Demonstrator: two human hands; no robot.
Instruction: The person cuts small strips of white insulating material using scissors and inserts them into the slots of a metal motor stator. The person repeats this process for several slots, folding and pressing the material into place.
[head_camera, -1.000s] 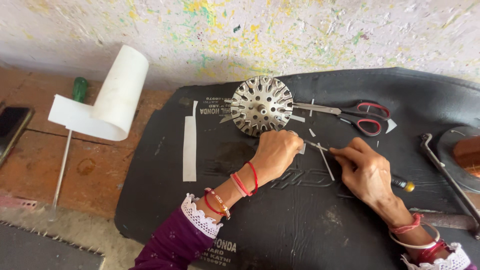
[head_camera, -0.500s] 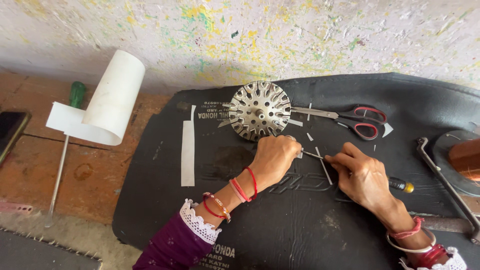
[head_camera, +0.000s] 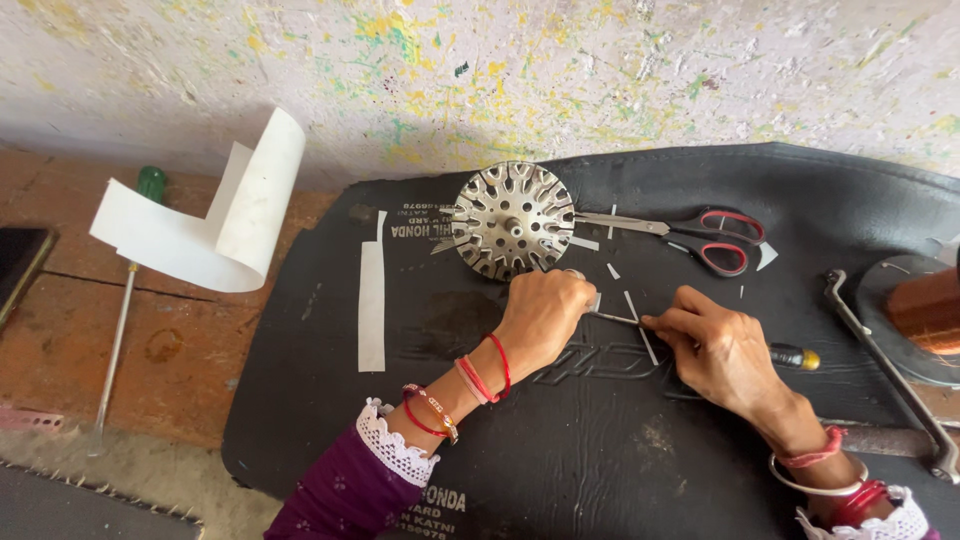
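- The left hand (head_camera: 545, 315) is curled nearly closed, its fingertips pinching one end of a thin metal rod (head_camera: 612, 318) just below the slotted metal disc (head_camera: 513, 220).
- The right hand (head_camera: 722, 352) is also closed in a pinch, thumb and forefinger on the rod's other end; a small white paper strip (head_camera: 640, 322) lies under or against the rod there (I cannot tell whether it is gripped too).
- The rod sits near the middle of the black mat (head_camera: 600, 450), between the two hands and just above its surface.
- It looks stiff, light and smooth, so likely to slip or roll; a fingertip pinch at each end, as now, seems the sound hold.
- The paper slivers look flimsy and easily creased or blown about; they are best taken by an edge.
- The disc looks heavy and rigid, with sharp-looking teeth around its rim; its flat face or centre hub seems the safer place to hold.
- Red-handled scissors (head_camera: 690, 235) lie to the right of the disc, a long white paper strip (head_camera: 372, 305) to its left, and a curled paper sheet (head_camera: 215, 225) and a green-handled screwdriver (head_camera: 125, 300) on the tabletop (head_camera: 170, 360) at far left.
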